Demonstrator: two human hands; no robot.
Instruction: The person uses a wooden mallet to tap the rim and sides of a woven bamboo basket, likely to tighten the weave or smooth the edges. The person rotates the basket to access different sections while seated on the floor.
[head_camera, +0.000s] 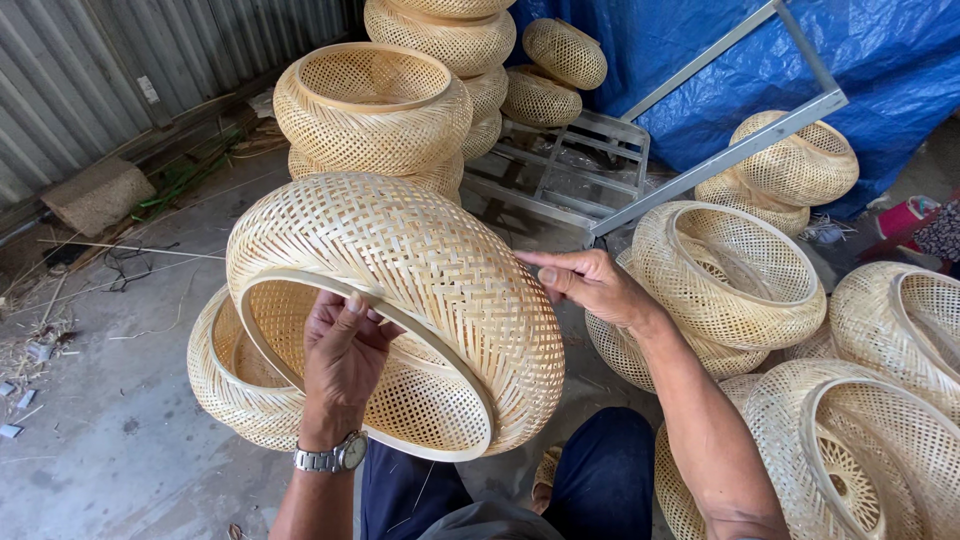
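Note:
A round woven bamboo basket (420, 260) is held tilted in front of me, its open rim facing down toward my lap. My left hand (343, 350), with a metal wristwatch, grips the pale wooden rim from inside, fingers curled over it. My right hand (588, 282) rests flat against the basket's right outer wall. A second similar basket (232, 385) lies just behind and below the held one, on the concrete floor.
Several more woven baskets are stacked behind (375, 110) and piled at my right (730, 275). A metal frame (570, 165) lies on the floor before a blue tarp (740, 60). Corrugated metal wall (80, 70) and a concrete block (98, 195) at left.

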